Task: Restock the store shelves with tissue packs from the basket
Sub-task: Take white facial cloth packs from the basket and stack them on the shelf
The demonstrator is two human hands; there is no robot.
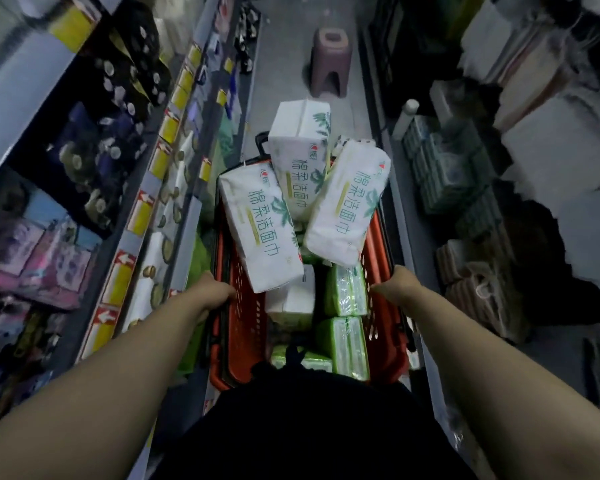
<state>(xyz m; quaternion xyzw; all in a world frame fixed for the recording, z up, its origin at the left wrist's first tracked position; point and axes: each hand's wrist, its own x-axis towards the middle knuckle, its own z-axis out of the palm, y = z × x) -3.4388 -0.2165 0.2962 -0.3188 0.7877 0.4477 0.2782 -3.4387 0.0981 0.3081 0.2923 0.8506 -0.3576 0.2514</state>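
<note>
I'm looking down at the red basket [244, 306] in the aisle, beside the shelves [129, 216]. Three white tissue packs [260, 233] with green lettering are lying tilted across its top, over green packs [345, 289] (glossy wrap). Both arms are reaching forward, the left hand [219, 292] and right hand [392, 279] each gripping a side rim with fingers [231, 294] curling.

A person's left hand [219, 293] and right hand [392, 280] grip opposite rims of a red basket [381, 237] piled with white tissue packs [260, 230] over green packs [345, 292]; stocked shelves [136, 216] flank the aisle; a stool [329, 60] stands beyond.
</note>
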